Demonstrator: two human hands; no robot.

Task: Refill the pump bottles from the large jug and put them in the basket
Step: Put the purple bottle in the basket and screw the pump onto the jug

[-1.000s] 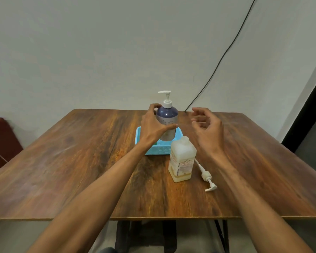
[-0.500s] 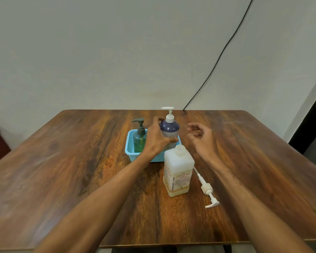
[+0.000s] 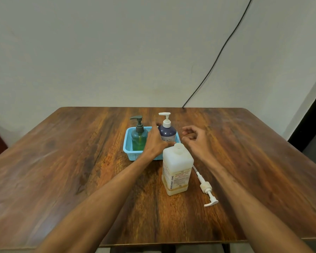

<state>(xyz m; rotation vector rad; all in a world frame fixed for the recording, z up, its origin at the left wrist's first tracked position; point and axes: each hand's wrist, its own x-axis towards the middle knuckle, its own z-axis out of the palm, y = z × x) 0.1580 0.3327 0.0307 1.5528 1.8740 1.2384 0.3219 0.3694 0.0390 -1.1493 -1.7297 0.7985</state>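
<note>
I see a dark-grained wooden table (image 3: 62, 170) whose far edge meets a plain pale wall (image 3: 98, 52). A black cable (image 3: 217, 59) runs down the wall to that edge, and a dark doorway strip (image 3: 310, 121) shows at right.

A light blue plastic basket (image 3: 128, 143) sits mid-table, well apart from the left, right and near edges. It holds a green pump bottle with a dark pump (image 3: 139, 137) and a dark blue pump bottle with a white pump (image 3: 169, 133).

My left hand (image 3: 154, 143) curls round the blue bottle's body. My right hand (image 3: 195, 141) hovers just beside the basket, fingers loosely curled, holding nothing.

The large translucent jug (image 3: 177, 170) stands uncapped just in front of the basket. A loose white pump with its tube (image 3: 206, 189) lies to its right.
</note>
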